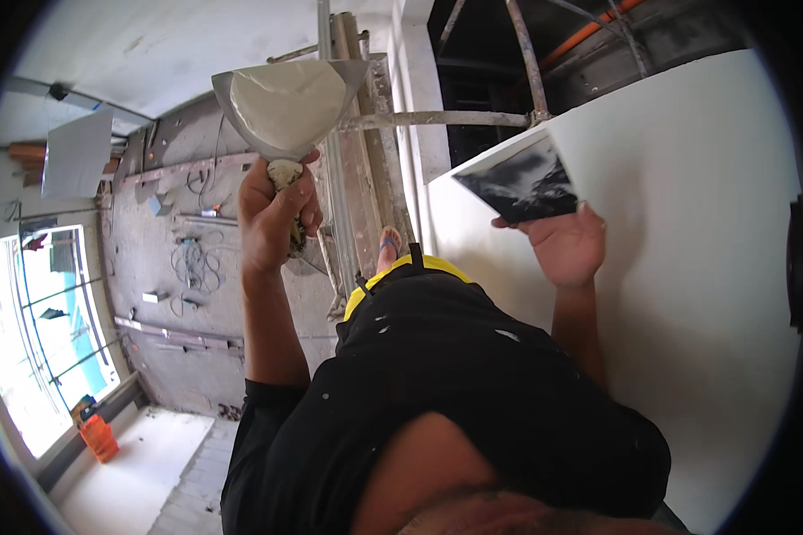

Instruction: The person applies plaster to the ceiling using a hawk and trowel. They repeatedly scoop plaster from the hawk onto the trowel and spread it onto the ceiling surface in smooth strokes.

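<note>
L hand (268, 214) grips wide scraper (355, 78) by its handle, w/ white paste (285, 100) covering most of the blade. R hand (571, 245) holds dark flat blade (528, 185) nr white wall (705, 214); contact unclear. Orange container (100, 439) at far L, nr window (49, 330); contents can't tell.

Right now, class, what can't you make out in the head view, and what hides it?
In the head view:
Handle of the wide paste-loaded blade: partly covered by the left hand.
Most fingers of the right hand: hidden behind the dark flat blade.
Feet: one foot shows, the other doesn't, probably behind the black shirt.
Cables: too small to trace their ends.
Scene outside the window: washed out by glare.
</note>
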`<state>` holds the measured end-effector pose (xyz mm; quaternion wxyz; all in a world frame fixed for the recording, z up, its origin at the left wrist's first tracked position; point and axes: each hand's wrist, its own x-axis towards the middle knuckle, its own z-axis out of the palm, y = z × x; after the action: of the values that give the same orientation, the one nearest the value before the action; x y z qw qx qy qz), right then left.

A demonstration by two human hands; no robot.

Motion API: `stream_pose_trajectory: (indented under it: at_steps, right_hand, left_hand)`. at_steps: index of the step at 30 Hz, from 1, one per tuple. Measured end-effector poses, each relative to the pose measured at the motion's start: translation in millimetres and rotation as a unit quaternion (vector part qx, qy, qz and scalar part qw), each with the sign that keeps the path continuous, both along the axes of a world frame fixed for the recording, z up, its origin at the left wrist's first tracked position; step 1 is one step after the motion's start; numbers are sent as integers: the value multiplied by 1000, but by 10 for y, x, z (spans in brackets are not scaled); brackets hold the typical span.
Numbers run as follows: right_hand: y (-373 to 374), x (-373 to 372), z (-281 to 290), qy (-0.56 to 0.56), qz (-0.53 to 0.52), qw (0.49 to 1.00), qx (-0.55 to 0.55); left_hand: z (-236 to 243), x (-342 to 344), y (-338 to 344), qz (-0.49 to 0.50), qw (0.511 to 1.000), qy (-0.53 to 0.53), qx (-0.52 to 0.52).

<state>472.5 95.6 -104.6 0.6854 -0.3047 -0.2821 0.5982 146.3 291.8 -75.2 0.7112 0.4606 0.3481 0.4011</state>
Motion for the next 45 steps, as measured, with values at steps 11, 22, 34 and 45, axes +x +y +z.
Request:
stream_pose_trajectory:
  at_steps: [11, 22, 34, 45]
  right_hand:
    - [307, -46, 75, -70, -68, 992, -81]
    - [232, -167, 267, -181, -6, 974, -139]
    - [526, -466, 673, 28, -300, 952, 62]
    - [462, -1064, 1426, -170, -396, 897, 101]
  left_hand:
    - [-115, 905, 980, -144, 986, -71, -35]
    - [-237, 1525, 1188, -281, 953, -78, -79]
    - [-338, 1793, 2114, -517, 853, 56, -36]
    - [-208, 2365, 2390, -817, 567, 101, 34]
